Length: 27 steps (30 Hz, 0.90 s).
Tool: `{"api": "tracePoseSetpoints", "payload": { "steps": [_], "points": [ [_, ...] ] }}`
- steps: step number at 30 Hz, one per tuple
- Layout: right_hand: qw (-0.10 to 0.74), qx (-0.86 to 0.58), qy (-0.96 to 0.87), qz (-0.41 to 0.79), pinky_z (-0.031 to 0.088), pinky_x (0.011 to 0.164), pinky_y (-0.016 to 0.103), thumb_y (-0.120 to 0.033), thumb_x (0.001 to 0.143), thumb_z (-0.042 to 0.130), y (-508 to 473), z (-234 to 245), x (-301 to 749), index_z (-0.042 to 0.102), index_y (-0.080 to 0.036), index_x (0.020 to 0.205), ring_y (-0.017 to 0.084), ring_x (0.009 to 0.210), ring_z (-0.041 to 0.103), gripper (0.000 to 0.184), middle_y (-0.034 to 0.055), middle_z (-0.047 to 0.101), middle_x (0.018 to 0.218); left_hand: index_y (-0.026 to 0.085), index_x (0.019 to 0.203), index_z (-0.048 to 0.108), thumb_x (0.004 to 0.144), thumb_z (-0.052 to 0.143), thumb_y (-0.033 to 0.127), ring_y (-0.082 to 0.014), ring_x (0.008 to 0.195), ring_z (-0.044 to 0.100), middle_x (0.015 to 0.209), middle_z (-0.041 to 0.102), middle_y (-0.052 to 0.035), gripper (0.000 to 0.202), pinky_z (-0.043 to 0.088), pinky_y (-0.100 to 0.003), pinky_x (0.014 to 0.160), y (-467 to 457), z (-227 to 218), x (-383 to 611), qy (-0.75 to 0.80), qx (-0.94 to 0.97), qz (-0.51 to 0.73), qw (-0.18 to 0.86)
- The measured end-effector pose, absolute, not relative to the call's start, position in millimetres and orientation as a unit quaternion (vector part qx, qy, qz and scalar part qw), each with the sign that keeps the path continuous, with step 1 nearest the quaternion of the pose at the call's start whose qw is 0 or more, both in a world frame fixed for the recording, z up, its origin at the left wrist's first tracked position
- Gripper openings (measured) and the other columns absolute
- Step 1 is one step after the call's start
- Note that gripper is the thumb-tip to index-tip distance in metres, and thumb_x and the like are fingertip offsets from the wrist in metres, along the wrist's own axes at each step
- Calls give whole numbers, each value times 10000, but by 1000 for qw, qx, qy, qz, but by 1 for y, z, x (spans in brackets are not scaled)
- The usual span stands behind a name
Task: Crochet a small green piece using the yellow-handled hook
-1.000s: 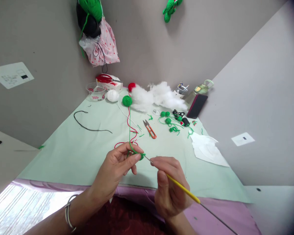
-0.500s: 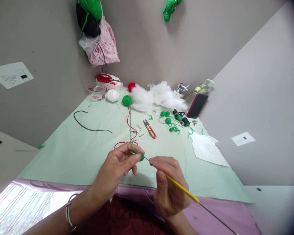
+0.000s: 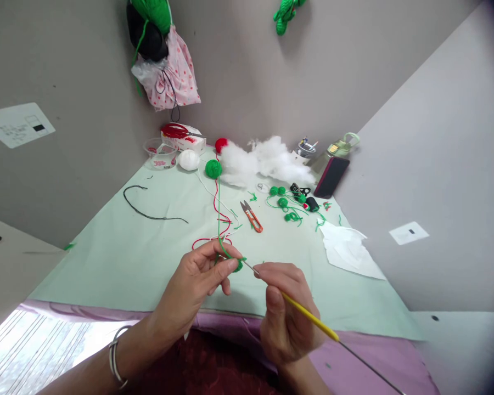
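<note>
pale green cloth [image 3: 107, 258]: left hand [image 3: 197, 280] pinches a small crochet piece [image 3: 239, 265], right hand [image 3: 286, 321] grips hook [image 3: 310, 319] at it; work seems barely begun, yarn [image 3: 219, 219] uncut from ball [image 3: 213, 169].

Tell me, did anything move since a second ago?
Hardly. The right hand slid the crochet hook a touch left toward the little green piece, then back right. Nothing was picked up or let go. The left hand still pinches the green piece and its yarn strand; the orange snips and white stuffing lie as before.
</note>
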State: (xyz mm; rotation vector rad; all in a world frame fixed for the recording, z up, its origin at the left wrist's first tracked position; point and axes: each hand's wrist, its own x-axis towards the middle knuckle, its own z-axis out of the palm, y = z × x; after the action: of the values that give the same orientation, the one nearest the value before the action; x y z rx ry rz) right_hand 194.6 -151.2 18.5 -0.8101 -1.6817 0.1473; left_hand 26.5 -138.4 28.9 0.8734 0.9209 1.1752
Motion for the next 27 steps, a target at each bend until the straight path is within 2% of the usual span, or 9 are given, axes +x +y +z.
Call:
{"api": "tracePoseSetpoints", "payload": {
  "steps": [16, 27],
  "points": [
    [595, -342, -723, 73, 616, 736, 357, -108, 1044, 515, -152, 15, 196, 713, -196, 1175, 202, 882, 735, 254, 72, 776, 977, 224, 893, 802, 884, 819, 348, -50, 544, 531, 842, 643, 28, 126, 336, -227, 532, -138, 29, 27, 409, 383, 517, 647],
    [597, -344, -722, 66, 613, 710, 353, -115, 1053, 504, -152, 18, 194, 714, -190, 1146, 200, 869, 731, 241, 71, 771, 947, 220, 897, 798, 890, 815, 363, -40, 506, 426, 818, 637, 33, 144, 370, -244, 538, -140, 27, 28, 401, 378, 515, 657]
  ]
}}
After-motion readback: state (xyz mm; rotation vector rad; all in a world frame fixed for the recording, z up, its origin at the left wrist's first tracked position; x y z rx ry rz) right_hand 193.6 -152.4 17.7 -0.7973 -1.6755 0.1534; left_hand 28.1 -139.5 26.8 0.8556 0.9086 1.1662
